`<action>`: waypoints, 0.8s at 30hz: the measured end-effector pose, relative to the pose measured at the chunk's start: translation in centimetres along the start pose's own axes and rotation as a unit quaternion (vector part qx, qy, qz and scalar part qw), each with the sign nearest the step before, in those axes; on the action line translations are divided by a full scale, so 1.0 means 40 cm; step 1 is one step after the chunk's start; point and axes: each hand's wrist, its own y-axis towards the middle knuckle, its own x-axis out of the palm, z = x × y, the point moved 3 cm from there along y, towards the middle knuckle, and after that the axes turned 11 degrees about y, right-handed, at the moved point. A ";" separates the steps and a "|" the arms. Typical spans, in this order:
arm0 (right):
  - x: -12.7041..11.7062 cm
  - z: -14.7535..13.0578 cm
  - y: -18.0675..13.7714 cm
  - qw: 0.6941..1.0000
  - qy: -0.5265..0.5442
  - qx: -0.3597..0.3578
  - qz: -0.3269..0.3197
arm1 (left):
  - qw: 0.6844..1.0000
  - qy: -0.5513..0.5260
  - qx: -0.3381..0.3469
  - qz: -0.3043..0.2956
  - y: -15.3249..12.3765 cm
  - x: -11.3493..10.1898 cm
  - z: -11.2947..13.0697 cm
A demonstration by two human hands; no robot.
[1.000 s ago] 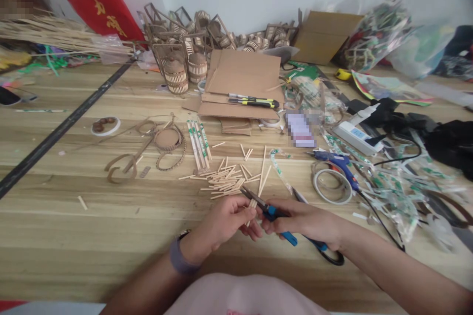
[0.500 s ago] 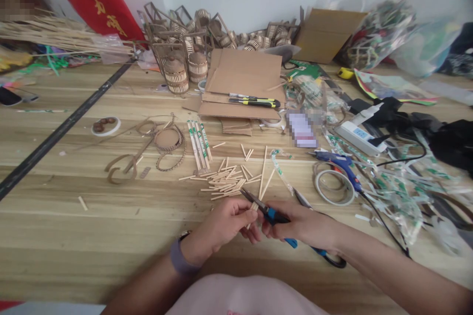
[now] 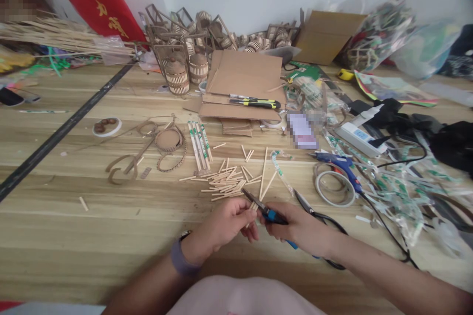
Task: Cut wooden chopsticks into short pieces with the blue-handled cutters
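Note:
My left hand (image 3: 231, 221) is closed, pinching thin wooden sticks (image 3: 253, 206) between thumb and fingers. In my right hand (image 3: 295, 224) are blue-and-black-handled pliers (image 3: 271, 215), their dark jaws lying across the sticks by my left fingertips. Whether the jaws are fully closed is hard to make out. Just beyond both hands lies a loose pile of short cut sticks (image 3: 225, 182), with longer sticks (image 3: 264, 172) to its right. Black-handled scissors (image 3: 325, 219) rest on the table, partly under my right forearm.
A blue glue gun (image 3: 338, 160), tape roll (image 3: 334, 188) and tangled tape scraps (image 3: 402, 206) lie to the right. Ahead are cardboard (image 3: 246, 74) with cutter knives (image 3: 254, 102), a phone (image 3: 302, 129) and small bamboo lanterns (image 3: 177, 76). Ring-shaped strips (image 3: 168, 139) sit at left.
My right hand and the pliers have shifted slightly, with the handles looking closer together. My left hand keeps its pinch on the sticks. More of the scissors' handles shows.

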 end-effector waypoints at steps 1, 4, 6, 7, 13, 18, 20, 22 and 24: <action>0.000 0.003 0.000 0.999 0.028 0.014 -0.008 | 1.000 -0.002 0.002 0.002 0.000 -0.001 0.002; 0.002 0.002 -0.003 0.992 0.112 0.040 -0.051 | 1.000 -0.008 0.006 -0.005 -0.002 -0.001 0.009; 0.002 -0.006 -0.009 0.985 0.154 0.050 -0.063 | 1.000 -0.011 0.005 -0.008 -0.005 0.000 0.013; 0.001 -0.011 -0.012 0.982 0.169 0.056 -0.061 | 1.000 -0.012 0.002 -0.007 -0.005 0.000 0.014; 0.005 -0.014 -0.017 0.977 0.191 0.088 -0.047 | 1.000 -0.012 -0.006 -0.002 -0.003 0.005 0.008; 0.008 0.007 -0.010 0.983 0.162 0.066 -0.047 | 1.000 -0.004 0.003 0.016 0.000 0.003 -0.003; 0.008 0.013 -0.008 0.984 0.162 0.065 -0.045 | 1.000 -0.006 0.005 0.017 0.000 0.001 -0.004; 0.008 0.016 -0.007 0.983 0.163 0.067 -0.043 | 1.000 -0.007 0.005 0.014 0.001 0.001 -0.004; 0.009 0.016 -0.007 0.983 0.163 0.068 -0.044 | 1.000 -0.005 0.004 0.013 0.001 0.002 -0.003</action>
